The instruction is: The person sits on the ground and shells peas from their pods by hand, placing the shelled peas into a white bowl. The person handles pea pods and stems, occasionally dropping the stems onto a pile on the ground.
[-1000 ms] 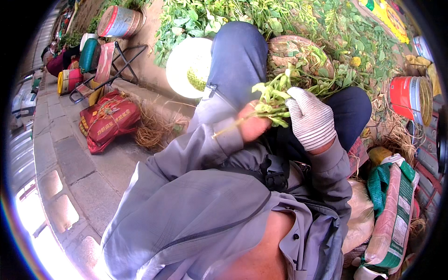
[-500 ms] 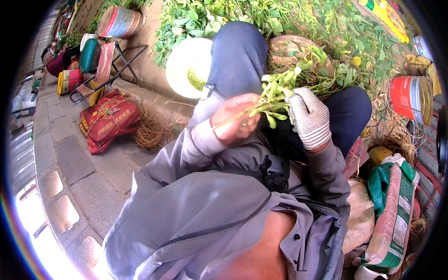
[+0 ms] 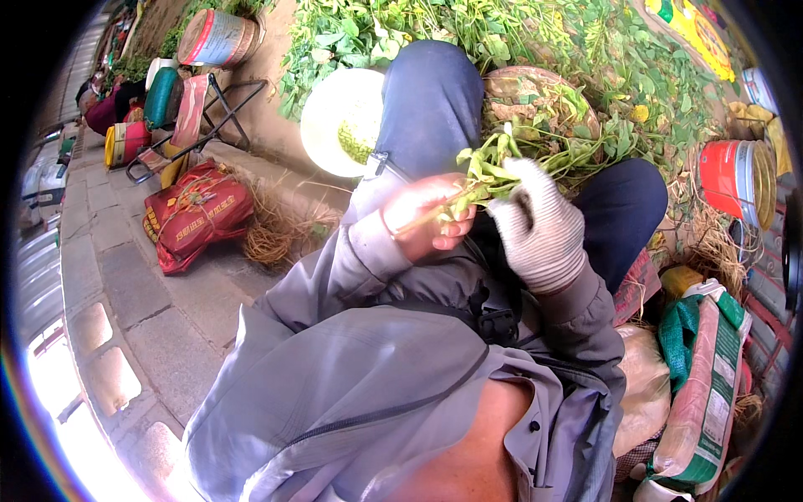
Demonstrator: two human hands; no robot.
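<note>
My bare left hand (image 3: 425,219) is closed round the stems of a green bean plant (image 3: 487,177), held above my lap. Pods and leaves stick out past its fingers to the right. My right hand (image 3: 544,233), in a whitish knitted glove, curls its fingers on the same plant's pods; its fingertips are partly hidden among them. Beyond the left hand, against my raised left knee, stands a white bucket (image 3: 322,117) with loose green pods (image 3: 358,140) in it.
A heap of leafy bean plants (image 3: 535,33) spreads ahead, around a round woven lid-like thing (image 3: 510,90). To the left are a red bag (image 3: 199,219), dry roots (image 3: 272,234) and a folding chair (image 3: 219,117). On the right are a red bucket (image 3: 726,180) and a packed sack (image 3: 698,385).
My right hand has shifted slightly left and turned, its fingers now further over the plant. The left hand has moved a little down and the plant has tilted with it.
</note>
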